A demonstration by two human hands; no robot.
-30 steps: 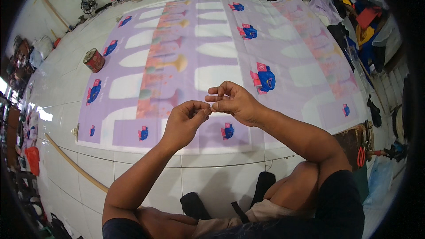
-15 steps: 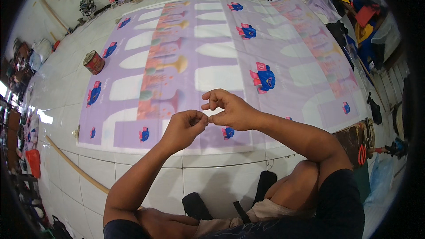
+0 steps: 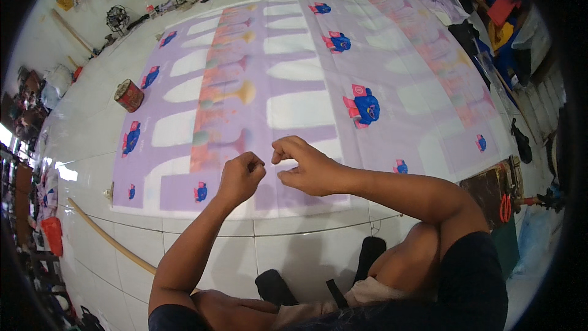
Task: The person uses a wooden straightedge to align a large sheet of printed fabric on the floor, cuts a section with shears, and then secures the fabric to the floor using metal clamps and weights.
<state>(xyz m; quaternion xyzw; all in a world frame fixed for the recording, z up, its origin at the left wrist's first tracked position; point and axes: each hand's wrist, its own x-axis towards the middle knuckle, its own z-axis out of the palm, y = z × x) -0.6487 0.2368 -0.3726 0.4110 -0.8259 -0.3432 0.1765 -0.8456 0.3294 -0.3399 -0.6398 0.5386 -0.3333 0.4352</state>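
A large lilac printed fabric sheet, with white arches, peach bands and small blue-and-pink figures, lies spread on the floor before me. Both my hands are raised over its near edge, a short gap apart. The thumb and fingertips of my left hand are pinched together; whatever they hold, if anything, is too small to see. My right hand faces it with curved fingers, its thumb and forefinger apart and nothing visible between them. A red tin can rests by the fabric's left edge.
Along the left, a wooden stick lies on the white tiled floor. By my right elbow stands a worn box with orange rings beside it. Piled cloth and bags crowd the far right. A small fan stands far left.
My hands have parted, having been together at the fingertips. The left moved slightly left and stays pinched; the right came a little nearer to me, its thumb and forefinger spread.
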